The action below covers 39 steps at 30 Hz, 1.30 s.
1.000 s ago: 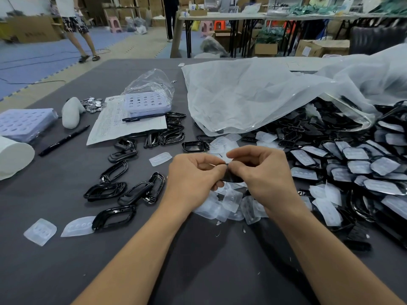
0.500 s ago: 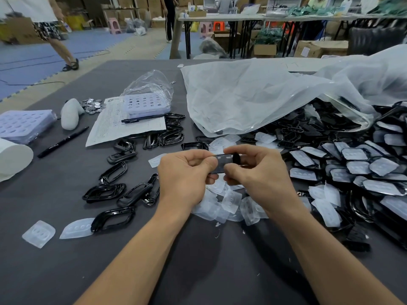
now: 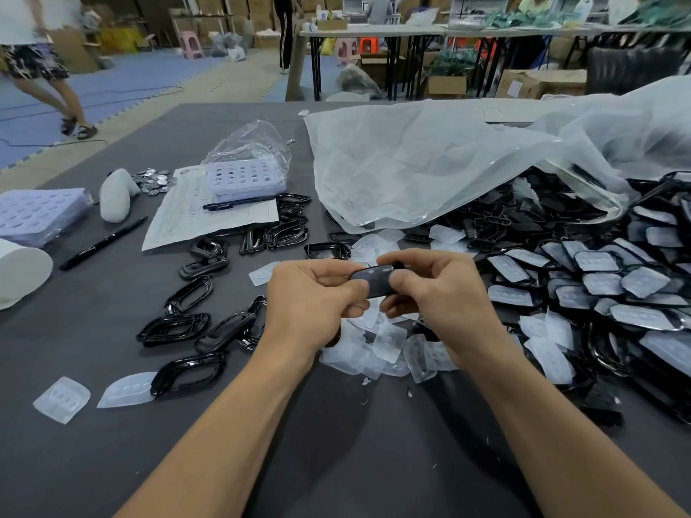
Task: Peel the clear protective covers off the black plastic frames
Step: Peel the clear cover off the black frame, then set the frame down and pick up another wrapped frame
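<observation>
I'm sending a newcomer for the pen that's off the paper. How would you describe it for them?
On the left of the dark grey table, look between the white roll at the edge and the printed sheet. The black pen lies slantwise on bare tabletop; the other pen rests on the sheet.
</observation>
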Motion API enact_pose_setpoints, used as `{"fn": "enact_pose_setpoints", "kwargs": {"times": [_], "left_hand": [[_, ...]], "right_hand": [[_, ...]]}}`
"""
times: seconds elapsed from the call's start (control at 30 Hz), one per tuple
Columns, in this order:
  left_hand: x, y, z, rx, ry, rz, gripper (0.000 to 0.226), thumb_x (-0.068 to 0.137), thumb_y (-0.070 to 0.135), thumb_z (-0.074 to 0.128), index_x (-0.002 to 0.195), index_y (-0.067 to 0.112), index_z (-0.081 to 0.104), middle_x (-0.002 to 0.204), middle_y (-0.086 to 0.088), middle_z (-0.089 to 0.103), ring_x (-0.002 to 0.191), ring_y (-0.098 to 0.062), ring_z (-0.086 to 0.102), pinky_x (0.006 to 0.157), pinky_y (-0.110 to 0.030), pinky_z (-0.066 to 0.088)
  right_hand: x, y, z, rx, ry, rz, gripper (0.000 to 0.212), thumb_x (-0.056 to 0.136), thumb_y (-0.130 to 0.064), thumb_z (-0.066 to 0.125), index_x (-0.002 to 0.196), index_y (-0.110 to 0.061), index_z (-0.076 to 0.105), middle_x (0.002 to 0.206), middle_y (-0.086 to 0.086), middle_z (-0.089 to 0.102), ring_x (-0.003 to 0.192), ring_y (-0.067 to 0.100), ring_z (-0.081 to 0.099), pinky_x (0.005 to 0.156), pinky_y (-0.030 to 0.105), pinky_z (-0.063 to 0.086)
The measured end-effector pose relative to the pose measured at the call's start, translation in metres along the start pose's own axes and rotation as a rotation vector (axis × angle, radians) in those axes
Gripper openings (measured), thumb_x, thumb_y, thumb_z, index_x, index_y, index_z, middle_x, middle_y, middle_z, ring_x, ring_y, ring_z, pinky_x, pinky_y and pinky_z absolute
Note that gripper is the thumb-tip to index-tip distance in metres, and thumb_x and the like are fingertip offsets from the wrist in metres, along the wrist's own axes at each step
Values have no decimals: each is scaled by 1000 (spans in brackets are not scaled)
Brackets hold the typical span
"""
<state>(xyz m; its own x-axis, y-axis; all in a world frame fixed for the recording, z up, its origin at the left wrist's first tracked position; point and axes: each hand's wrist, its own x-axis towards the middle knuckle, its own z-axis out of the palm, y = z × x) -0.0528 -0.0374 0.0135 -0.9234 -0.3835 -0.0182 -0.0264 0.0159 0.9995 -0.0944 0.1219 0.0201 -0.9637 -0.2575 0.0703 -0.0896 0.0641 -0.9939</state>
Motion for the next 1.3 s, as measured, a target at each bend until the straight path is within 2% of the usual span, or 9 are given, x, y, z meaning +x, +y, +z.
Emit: {"fn": "enact_pose_setpoints", "kwargs": {"times": [0.17,0.33,0.5,0.7,0.77,0.87,0.97,1.13,1.3], "left_hand": [[-1,-3,3,9,-7,9,21,81,-7,78,90,12,80,73,-10,78,58,-20,73,57,-26,59],[-5,-7,12,189,-2,137,32,91,4,70,92,35,78,77,12,79,72,-8,77,67,-23,62],[-5,-7,7,322,112,213,31,89,8,71,89,39,80,81,26,76,79,8,72,74,-7,53],[-6,-4,3,452,216,221,35,87,14,68,85,48,75,81,34,72,84,13,68,78,0,46],[-6,-4,1,506,244,212,35,86,16,66,87,51,74,82,33,73,88,10,68,87,-11,48],[-4,-5,-1,583,290,217,31,87,17,64,99,43,77,90,28,74,91,2,68,96,-27,51],[0,-4,-8,638,321,224,32,87,17,64,107,38,78,99,21,76,95,-2,69,103,-34,50],[10,-3,-28,932,327,172,46,84,12,63,124,31,74,115,2,78,113,-27,68,104,-39,47],[13,6,-50,941,235,-48,43,74,20,63,110,39,77,107,21,77,112,-15,68,101,-37,53]], "right_hand": [[2,2,-2,-112,40,7,26,87,3,70,78,-20,76,65,11,73,51,22,67,52,30,55],[9,2,-19,-55,80,127,26,86,5,73,74,-18,77,63,14,71,49,22,64,45,26,50],[22,3,-65,-291,382,168,27,80,-2,73,72,-27,78,57,-3,69,46,12,58,50,28,48],[22,8,-104,-644,588,233,30,85,-9,65,107,-24,77,71,-12,65,49,7,59,35,16,39],[23,9,-104,-721,595,260,39,86,-9,62,122,-20,72,78,-5,70,59,14,64,46,19,44],[22,7,-102,-825,659,246,48,87,-10,61,134,-15,66,110,10,75,97,31,69,82,32,55],[18,1,-94,-896,732,169,50,88,-9,62,138,-13,62,128,14,67,120,36,60,98,42,49],[14,5,-53,-908,512,-100,42,92,-6,60,132,-14,67,128,8,68,124,28,51,106,40,42],[16,18,1,-871,70,-180,44,96,-13,57,138,-23,63,143,-6,59,140,15,38,116,30,28]]}}
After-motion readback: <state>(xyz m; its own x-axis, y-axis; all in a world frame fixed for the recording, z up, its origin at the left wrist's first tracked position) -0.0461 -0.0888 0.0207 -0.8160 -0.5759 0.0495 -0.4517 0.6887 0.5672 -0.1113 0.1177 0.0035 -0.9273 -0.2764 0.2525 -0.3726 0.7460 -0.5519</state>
